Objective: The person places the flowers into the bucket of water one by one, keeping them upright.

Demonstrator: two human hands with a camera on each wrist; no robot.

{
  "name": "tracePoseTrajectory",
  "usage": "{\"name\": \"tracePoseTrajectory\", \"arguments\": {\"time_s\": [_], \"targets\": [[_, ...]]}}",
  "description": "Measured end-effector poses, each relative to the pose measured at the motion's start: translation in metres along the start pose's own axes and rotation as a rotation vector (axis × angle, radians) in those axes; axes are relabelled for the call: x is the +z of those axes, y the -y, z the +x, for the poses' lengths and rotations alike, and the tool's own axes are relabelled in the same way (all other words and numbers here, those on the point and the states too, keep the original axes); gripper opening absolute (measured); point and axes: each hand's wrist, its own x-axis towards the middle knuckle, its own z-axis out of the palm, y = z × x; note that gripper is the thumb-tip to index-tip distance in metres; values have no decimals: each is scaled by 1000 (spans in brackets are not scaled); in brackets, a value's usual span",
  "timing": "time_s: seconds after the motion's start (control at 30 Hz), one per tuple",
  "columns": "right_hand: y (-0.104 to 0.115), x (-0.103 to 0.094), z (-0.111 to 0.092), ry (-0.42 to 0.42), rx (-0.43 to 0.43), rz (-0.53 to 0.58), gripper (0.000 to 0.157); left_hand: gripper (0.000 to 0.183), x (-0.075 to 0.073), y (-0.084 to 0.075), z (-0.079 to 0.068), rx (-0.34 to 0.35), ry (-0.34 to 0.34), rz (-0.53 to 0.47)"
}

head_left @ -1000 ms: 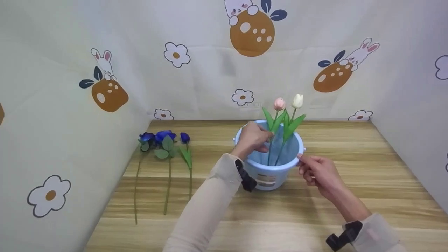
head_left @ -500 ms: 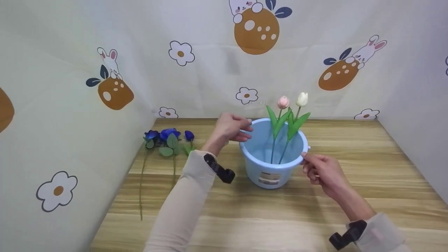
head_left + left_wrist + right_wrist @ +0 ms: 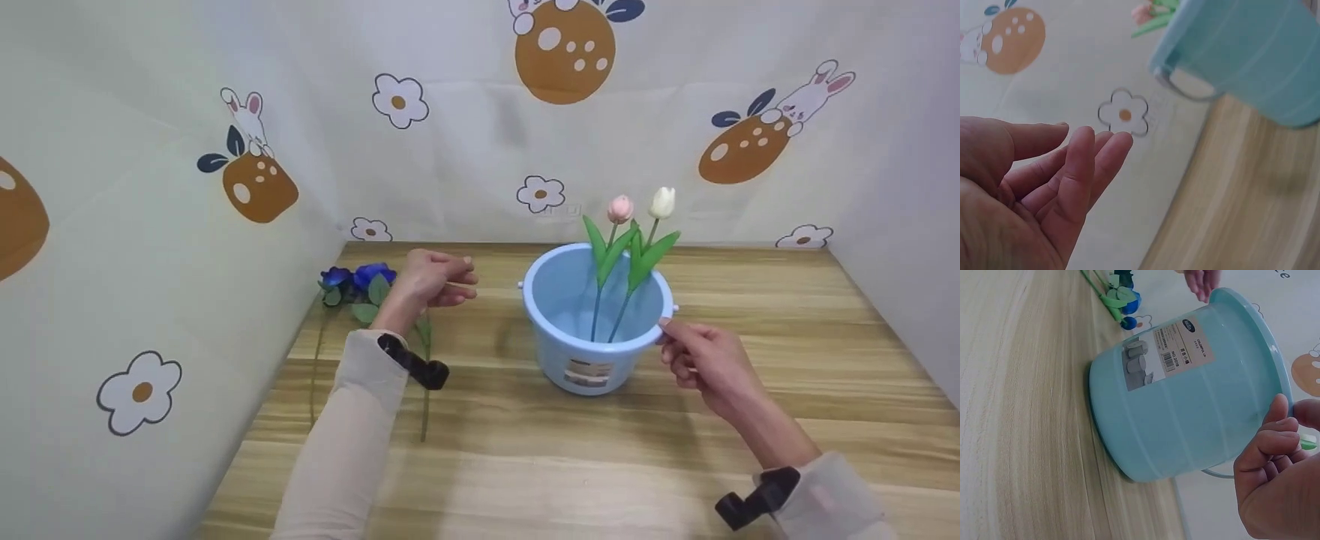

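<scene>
A light blue bucket (image 3: 552, 352) stands upright on the wooden table. In it lean a pink tulip (image 3: 620, 209) and a white tulip (image 3: 663, 202), their green leaves above the rim. My right hand (image 3: 709, 364) pinches the bucket's near right rim between thumb and forefinger, seen closely in the right wrist view. My left hand (image 3: 429, 283) hovers left of the bucket, fingers loosely extended and holding nothing. Beneath and beside it lie blue roses (image 3: 373, 276) and a blue tulip (image 3: 1128, 323). In the head view the left hand hides the blue tulip's bud.
The wooden table (image 3: 517, 465) meets a pale cloth backdrop (image 3: 465, 150) with printed rabbits and flowers at the back and sides. On the bucket's front is a label (image 3: 1168, 354), and a thin handle (image 3: 1185, 93) hangs at its outside.
My left hand has left the pink tulip's stem inside the bucket and moved left to the blue flowers. My right hand stays on the rim. The head view has shifted slightly.
</scene>
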Motion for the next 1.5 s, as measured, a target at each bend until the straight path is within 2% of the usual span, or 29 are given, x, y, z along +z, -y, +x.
{"name": "tracePoseTrajectory", "arguments": {"time_s": [0.3,0.5,0.63,0.83,1.0,1.3,1.5], "targets": [[1,-2,0,-5,-7,-13,32,32,-38,34,9,-51,-94,-32],[-1,-1,1,-4,-7,-16,32,36,-59,60,15,-88,-100,-14],[-1,-1,1,-8,-17,-7,32,35,-67,76,19,-129,-107,-9],[-2,0,0,-11,-18,-3,31,33,-73,96,24,-171,-124,-3],[-2,0,1,-13,-6,-3,30,28,-74,106,25,-187,-138,38],[-2,0,0,-17,-8,-23,31,22,-70,114,27,-212,-156,71],[-2,1,1,-20,-10,-20,30,18,-67,115,28,-204,-164,112]]}}
